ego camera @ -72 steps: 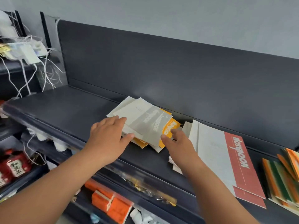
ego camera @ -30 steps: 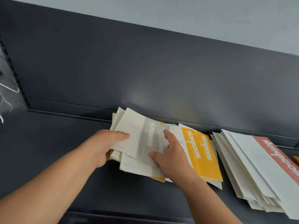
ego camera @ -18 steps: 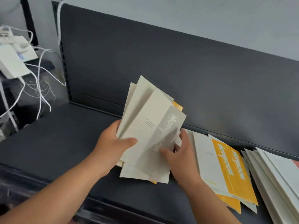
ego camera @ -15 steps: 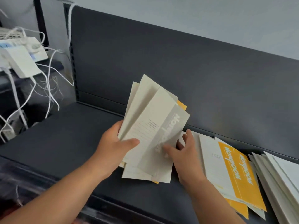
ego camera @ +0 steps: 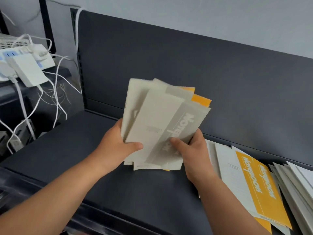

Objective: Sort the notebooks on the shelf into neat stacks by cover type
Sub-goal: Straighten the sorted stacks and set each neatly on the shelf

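Notebooks point(ego camera: 162, 126) with grey and orange covers (a loose, uneven bundle) stand tilted on end on the dark shelf point(ego camera: 71, 150). Left hand point(ego camera: 116, 146) grips the bundle's left edge, thumb across the front; right hand point(ego camera: 189, 150) clasps its right side. Orange-banded notebooks point(ego camera: 250, 189) lie flat just to the right.

A: What's different about the grey-banded bundle point(ego camera: 157, 122)?

B: It lay flat in a loose heap on the shelf point(ego camera: 64, 150). Now it is raised on end at centre frame, gripped by the left hand point(ego camera: 118, 146) and the right hand point(ego camera: 191, 150).

A: And the yellow-banded notebook point(ego camera: 254, 187)?

B: It was tucked under that heap. It now lies apart at lower right. The right hand's fingers, straighter half a second ago, now curl round the bundle's right edge.
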Available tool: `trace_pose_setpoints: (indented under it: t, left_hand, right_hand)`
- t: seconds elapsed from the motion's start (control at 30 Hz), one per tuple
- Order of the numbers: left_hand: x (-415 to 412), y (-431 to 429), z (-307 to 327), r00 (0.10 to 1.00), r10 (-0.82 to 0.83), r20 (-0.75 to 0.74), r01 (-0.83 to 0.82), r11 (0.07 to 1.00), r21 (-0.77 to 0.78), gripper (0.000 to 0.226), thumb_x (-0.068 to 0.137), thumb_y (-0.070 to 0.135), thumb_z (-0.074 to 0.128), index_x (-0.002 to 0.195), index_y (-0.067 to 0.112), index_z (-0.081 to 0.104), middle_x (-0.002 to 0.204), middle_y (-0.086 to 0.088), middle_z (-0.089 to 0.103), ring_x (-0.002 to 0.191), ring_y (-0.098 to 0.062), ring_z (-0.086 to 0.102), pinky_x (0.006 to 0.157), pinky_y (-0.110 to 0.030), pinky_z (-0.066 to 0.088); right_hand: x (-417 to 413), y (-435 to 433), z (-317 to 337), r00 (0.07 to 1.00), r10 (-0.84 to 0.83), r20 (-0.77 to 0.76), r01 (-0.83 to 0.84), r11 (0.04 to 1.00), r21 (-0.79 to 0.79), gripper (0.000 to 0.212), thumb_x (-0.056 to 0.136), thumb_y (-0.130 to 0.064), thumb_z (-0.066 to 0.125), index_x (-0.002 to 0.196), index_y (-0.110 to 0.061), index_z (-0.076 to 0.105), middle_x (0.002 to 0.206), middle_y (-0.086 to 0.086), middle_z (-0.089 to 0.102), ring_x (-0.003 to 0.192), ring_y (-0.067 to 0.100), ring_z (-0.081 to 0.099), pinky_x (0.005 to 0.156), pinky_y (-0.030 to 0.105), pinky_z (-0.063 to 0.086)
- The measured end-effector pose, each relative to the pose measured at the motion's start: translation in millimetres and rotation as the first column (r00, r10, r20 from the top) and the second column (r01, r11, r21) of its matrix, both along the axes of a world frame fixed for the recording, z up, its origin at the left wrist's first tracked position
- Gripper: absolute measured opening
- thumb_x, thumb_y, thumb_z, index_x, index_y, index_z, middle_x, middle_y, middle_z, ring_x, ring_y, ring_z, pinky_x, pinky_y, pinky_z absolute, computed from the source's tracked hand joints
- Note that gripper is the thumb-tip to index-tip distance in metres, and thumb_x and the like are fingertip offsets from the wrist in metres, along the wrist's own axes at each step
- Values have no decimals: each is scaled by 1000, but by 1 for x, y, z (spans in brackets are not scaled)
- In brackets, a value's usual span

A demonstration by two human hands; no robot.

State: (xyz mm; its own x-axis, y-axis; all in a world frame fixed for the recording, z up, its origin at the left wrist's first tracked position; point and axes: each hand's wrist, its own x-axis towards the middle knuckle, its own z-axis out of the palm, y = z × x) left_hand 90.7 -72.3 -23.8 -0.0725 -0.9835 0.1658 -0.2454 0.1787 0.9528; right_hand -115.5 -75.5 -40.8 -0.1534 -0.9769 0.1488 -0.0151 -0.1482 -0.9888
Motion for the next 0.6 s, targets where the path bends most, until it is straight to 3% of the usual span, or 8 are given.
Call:
trace_pose_setpoints:
  t: [0.2,0.33,0.4,0.5,0.6]
  left_hand:
    - [-15,4,-4,993,-15,-118,12,1000,-29,58,77,8,72,114,46,49,106,25,64,98,10,59,75,-11,45]
    - [-16,7,-1,973,28,-231,-44,997,-65,69,66,11,57,122,49,44,113,24,62,110,1,57,90,-28,45]
    - [-16,9,4,976,20,-215,-44,993,-110,80,68,12,58,137,46,32,129,26,53,121,5,49,101,-30,40]
    - [-17,9,19,994,14,-111,-37,978,-207,88,72,18,58,140,52,13,146,22,34,133,10,31,111,-25,28]
    - [-20,4,29,998,52,41,-37,952,-305,87,75,25,57,147,43,11,152,19,24,137,14,17,105,-7,17]
  right_hand:
    - [5,9,-4,998,48,-51,-51,998,-47,56,77,-7,76,126,-23,52,114,-8,69,106,9,65,89,32,54]
    - [6,14,4,992,122,-37,-125,986,-111,72,78,-14,70,141,-28,39,129,-10,61,121,9,57,103,41,47]
    - [7,16,9,990,125,-72,-135,979,-153,85,79,-20,70,149,-35,24,144,-14,48,133,6,45,111,43,38]
    - [9,16,22,986,85,-142,-115,969,-217,94,76,-38,71,145,-52,8,154,-23,27,141,-1,28,117,42,29]
    - [12,16,33,976,36,-214,-90,964,-251,89,79,-38,68,148,-46,12,155,-24,22,142,-3,24,118,39,27]
